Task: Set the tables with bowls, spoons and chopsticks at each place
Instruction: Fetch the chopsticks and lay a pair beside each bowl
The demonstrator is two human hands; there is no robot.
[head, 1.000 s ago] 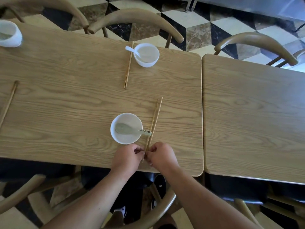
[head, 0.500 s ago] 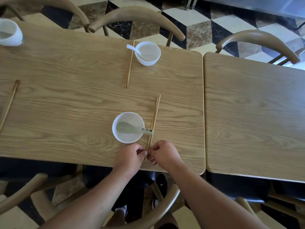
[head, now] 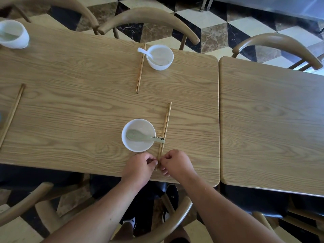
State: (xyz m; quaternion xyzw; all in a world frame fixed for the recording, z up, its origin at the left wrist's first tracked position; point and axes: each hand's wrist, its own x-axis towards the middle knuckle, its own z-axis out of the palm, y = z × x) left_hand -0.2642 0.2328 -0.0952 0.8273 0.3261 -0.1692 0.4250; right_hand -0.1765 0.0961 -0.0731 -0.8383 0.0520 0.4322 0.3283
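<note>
Head view: the near chopsticks [head: 164,127] lie as a closed pair on the wooden table [head: 70,106], running from its near edge away from the person with a slight lean to the right. Their near ends sit between the 2 hands. The left hand [head: 139,168] has its fingers curled and pinches the near ends from the left. The right hand [head: 175,163] is curled the same way and pinches them from the right, so the 2 sets of fingertips almost meet over the sticks.

Just left of the pair stands the near bowl [head: 140,147], white and upright, a little beyond the left hand. A pale green spoon [head: 138,135] lies inside it, and its handle reaches over the right rim to touch or overlap the near chopsticks.

Across the table, at the far edge, the far bowl [head: 162,56] holds a white spoon [head: 144,52] whose handle sticks out to the left. The far chopsticks [head: 140,67] lie just beside that bowl on its left, pointing toward the middle of the table. At the far left corner sits the corner bowl [head: 14,35], partly cut off by the frame. The left chopsticks [head: 12,113] lie near the left edge of the frame.

A right-hand table [head: 271,120] butts against the first, with a narrow seam between them. Curved wooden chair backs [head: 149,16] ring both tables, over a floor [head: 201,20] patterned in cream, brown and black. A black shoe [head: 172,195] shows below the table edge.
</note>
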